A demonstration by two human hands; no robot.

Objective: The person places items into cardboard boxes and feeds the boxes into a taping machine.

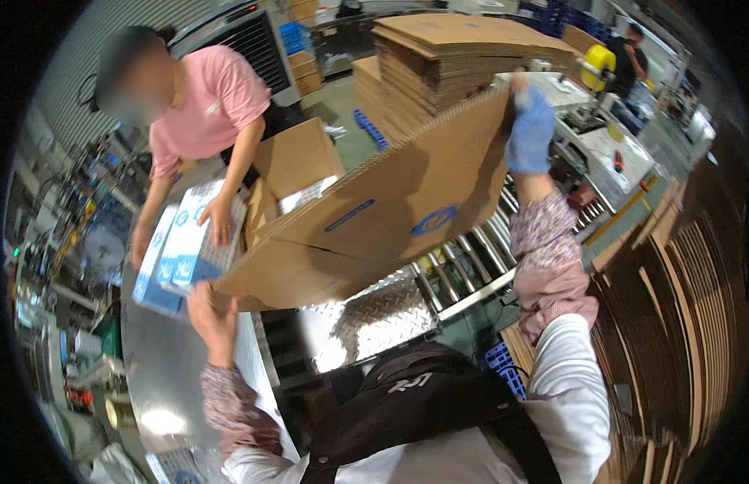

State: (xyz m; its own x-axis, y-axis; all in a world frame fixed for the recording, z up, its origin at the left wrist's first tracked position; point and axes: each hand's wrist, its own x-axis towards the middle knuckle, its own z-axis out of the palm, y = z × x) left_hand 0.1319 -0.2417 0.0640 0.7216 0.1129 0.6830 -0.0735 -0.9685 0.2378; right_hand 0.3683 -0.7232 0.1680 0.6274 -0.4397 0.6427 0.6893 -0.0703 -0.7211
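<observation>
Between my two hands a flat brown cardboard sheet (390, 202), apparently a folded carton with blue print, is held up at a slant. My bare left hand (211, 319) grips its lower left corner, with the fingers partly behind the board. Higher up, my right hand (530, 133), in a blue glove, is closed on the upper right edge. Behind the sheet stands an open carton (298, 157) with white packs inside, partly hidden by the board. Next to my left hand lie blue and white boxes (181, 250), which a co-worker's hands (219, 219) touch.
A co-worker in a pink shirt (209, 101) stands across the metal table (160, 363). A roller conveyor (471, 258) and diamond-plate surface (374, 319) run below the sheet. Stacked cardboard (471, 60) stands behind; more sheets (673, 323) lean at the right. A taping machine (592, 109) is at the far right.
</observation>
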